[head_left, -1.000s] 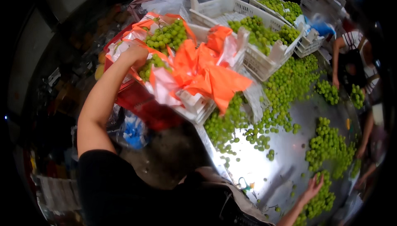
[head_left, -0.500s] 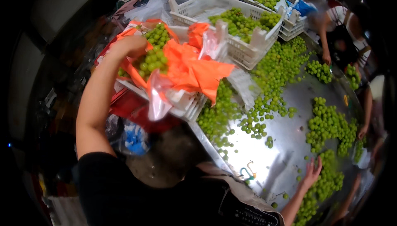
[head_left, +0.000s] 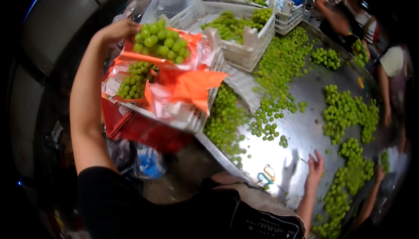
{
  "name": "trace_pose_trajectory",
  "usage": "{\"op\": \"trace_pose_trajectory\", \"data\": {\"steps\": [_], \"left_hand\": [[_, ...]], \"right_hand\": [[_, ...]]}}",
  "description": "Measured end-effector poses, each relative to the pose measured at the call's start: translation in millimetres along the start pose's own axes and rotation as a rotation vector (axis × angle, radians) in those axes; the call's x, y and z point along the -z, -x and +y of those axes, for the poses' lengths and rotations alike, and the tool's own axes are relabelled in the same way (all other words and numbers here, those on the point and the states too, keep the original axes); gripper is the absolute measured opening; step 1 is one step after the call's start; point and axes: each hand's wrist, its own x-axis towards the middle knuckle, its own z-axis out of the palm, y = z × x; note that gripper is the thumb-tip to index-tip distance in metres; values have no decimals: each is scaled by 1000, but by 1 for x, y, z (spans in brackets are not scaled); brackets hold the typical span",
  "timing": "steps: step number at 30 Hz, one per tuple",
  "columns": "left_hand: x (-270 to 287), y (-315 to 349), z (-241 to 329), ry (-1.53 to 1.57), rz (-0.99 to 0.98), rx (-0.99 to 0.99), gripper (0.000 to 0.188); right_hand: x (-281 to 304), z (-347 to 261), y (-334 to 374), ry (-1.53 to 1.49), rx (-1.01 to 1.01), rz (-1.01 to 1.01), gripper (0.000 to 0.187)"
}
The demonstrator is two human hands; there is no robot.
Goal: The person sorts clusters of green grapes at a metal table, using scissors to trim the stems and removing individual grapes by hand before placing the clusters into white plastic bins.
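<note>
My left hand is closed at the top of a bunch of green grapes and holds it over a white crate. Orange paper lines this crate, and more grapes lie between its folds. On the right, my right hand hovers over the metal table with fingers spread and nothing in them. Scissors with teal and yellow handles lie to its left. Several bunches of grapes rest on the table beyond that hand.
Another white crate with grapes stands behind the lined one. A red crate is below it at the left. Loose grapes cover the table's far left part. Other people's arms reach in along the right edge.
My left hand has lifted the grape bunch up out of the orange paper, up and to the left. My right hand has moved slightly left, still spread.
</note>
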Motion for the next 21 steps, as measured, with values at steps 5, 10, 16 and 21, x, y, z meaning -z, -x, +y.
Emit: {"op": "trace_pose_trajectory", "data": {"steps": [5,10,16,21], "left_hand": [[-70,-28,-72,-124,-192,-75,10],[-55,-27,-114,-882,-175,-678,10],[-22,14,-17,121,320,157,23],[13,40,36,143,442,175,27]], "right_hand": [[16,-1,9,38,7,33,37],[24,-4,6,-3,9,55,36],[9,-28,2,38,29,25,36],[-19,-37,-4,-13,21,-41,37]]}}
